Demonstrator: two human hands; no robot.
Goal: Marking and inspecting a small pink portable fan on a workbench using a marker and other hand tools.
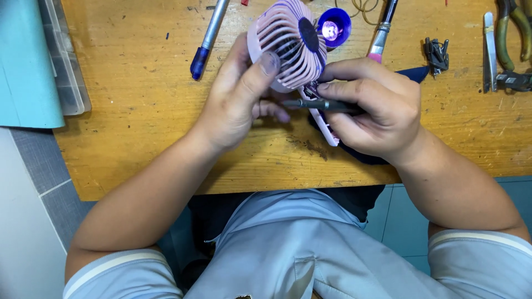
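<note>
Where the wooden worktop [138, 111] fills the upper part of the view, its near edge runs just above the person's pale blue shirt [293, 254], and a light teal box [25, 61] with a grey tray beside it sits at the worktop's left end. Near the middle, lifted a little off the wood, is a small pink fan [288, 47] with a round slatted grille and a dark centre disc; its slim handle slants down to the right between the two hands. The left hand [238, 99] holds the fan's round head, the thumb pressed on the front slats and the other fingers curled behind it. The right hand [377, 105] is closed around a thin dark screwdriver [318, 104], its tip pointing left at the place where the head meets the handle. A dark cloth [415, 73] lies under the right hand. Just behind the fan stands a small blue cup [334, 26] with a glowing spot inside. A blue pen [208, 39] lies at the upper left, a brush with a pink handle [381, 33] at the upper middle. At the right edge lie green-handled pliers [512, 30], metal tweezers [489, 52] and a small heap of dark screws [436, 54].
</note>
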